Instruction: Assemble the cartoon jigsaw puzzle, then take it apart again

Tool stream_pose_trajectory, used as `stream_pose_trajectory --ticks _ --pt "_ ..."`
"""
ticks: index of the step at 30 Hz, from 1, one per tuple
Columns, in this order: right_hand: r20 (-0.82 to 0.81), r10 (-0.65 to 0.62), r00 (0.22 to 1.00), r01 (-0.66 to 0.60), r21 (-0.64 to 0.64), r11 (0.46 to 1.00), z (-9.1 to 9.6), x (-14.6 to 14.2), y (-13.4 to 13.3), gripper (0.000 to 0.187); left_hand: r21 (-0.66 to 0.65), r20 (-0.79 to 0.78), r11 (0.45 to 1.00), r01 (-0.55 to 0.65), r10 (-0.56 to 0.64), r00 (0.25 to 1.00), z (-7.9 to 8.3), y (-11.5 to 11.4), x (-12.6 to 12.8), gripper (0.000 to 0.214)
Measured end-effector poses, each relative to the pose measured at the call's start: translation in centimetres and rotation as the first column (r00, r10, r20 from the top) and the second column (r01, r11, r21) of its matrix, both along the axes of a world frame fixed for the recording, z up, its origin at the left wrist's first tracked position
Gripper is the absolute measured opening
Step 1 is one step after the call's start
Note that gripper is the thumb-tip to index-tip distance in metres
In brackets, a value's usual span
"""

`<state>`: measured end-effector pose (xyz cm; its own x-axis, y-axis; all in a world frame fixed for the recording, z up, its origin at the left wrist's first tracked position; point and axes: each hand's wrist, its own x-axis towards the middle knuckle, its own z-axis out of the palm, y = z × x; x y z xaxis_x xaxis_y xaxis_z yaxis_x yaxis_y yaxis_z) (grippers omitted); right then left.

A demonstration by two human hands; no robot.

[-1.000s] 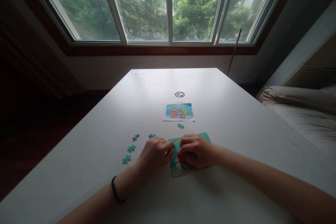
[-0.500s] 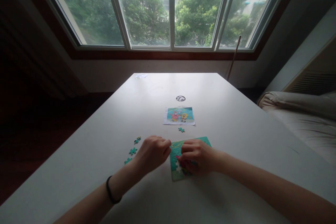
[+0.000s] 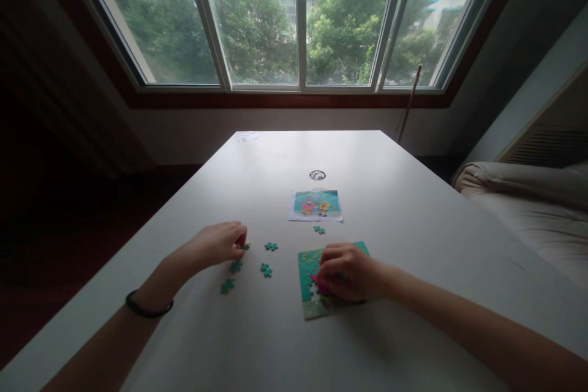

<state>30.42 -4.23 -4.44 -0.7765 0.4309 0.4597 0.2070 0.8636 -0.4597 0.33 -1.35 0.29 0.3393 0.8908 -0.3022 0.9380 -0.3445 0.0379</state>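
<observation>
A partly filled jigsaw puzzle (image 3: 309, 309) lies on the table, green and teal with a pink figure and some pale gaps. Over its right half rests my right hand (image 3: 346, 271), fingers curled and pressing on the puzzle near the pink part, which it partly covers. Away to the left, my left hand (image 3: 220, 244) has thumb and fingertips closed on a small puzzle piece (image 3: 247, 246), mostly hidden by the fingers. Below that hand lie two loose teal pieces (image 3: 236, 266). Between hand and puzzle are further teal pieces (image 3: 271, 246), singly or in small groups.
Beyond the puzzle sits a single teal piece or pair (image 3: 319, 229), then a printed cartoon picture (image 3: 316, 204) and a round black-rimmed mark (image 3: 317, 175). Clear plastic (image 3: 248, 136) lies at the table's far left corner. A cushioned seat (image 3: 519, 196) stands to the right.
My left hand has moved left from the puzzle's edge to the loose pieces and closed on one. Teal pieces it had covered now show. My right hand stays on the puzzle.
</observation>
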Motion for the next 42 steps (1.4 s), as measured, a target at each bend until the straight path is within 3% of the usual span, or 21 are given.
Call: stream_pose_trajectory --ticks 3,4,6,9,12,19,29,36,42 --pt "-0.163 -0.166 0.973 0.128 -0.223 0.966 0.2 0.9 1.5 0.018 0.013 0.016 1.000 0.025 -0.025 1.000 -0.2 0.0 0.3 0.012" --pt "-0.203 -0.262 0.943 0.185 -0.333 0.925 0.1 1.3 2.2 0.019 0.017 0.026 0.999 0.030 -0.031 0.999 -0.2 0.1 0.2 0.012" --pt "-0.278 -0.451 0.848 0.235 -0.566 0.791 -0.4 2.1 3.8 0.018 0.018 0.042 0.999 0.041 -0.042 0.998 -0.4 0.1 0.1 0.013" --pt "-0.315 -0.678 0.664 0.256 -0.756 0.602 -1.5 3.0 6.0 0.015 0.042 0.052 0.997 0.061 -0.063 0.997 -0.7 0.2 0.0 0.012" --pt "-0.331 -0.756 0.565 0.206 -0.831 0.517 -2.2 3.5 6.9 0.016 0.062 0.053 0.995 0.076 -0.080 0.995 -1.0 0.2 0.0 0.010" --pt "-0.330 -0.764 0.554 0.163 -0.857 0.488 -2.1 3.4 6.7 0.016 0.035 0.092 0.998 0.044 -0.047 0.995 -1.0 0.2 0.2 0.017" --pt "-0.336 -0.737 0.586 0.163 -0.843 0.513 -2.6 3.2 6.9 0.016 0.029 0.079 0.997 0.065 -0.067 0.995 -1.0 0.2 0.5 0.012" --pt "-0.329 -0.731 0.598 0.175 -0.837 0.519 -2.4 3.2 6.9 0.016 -0.018 0.126 1.000 -0.008 0.010 0.992 -0.7 0.1 0.6 0.023" --pt "-0.326 -0.735 0.594 0.173 -0.841 0.513 -2.3 3.1 6.8 0.016 -0.012 0.141 0.998 0.064 -0.061 0.988 -0.5 0.2 0.6 0.021"
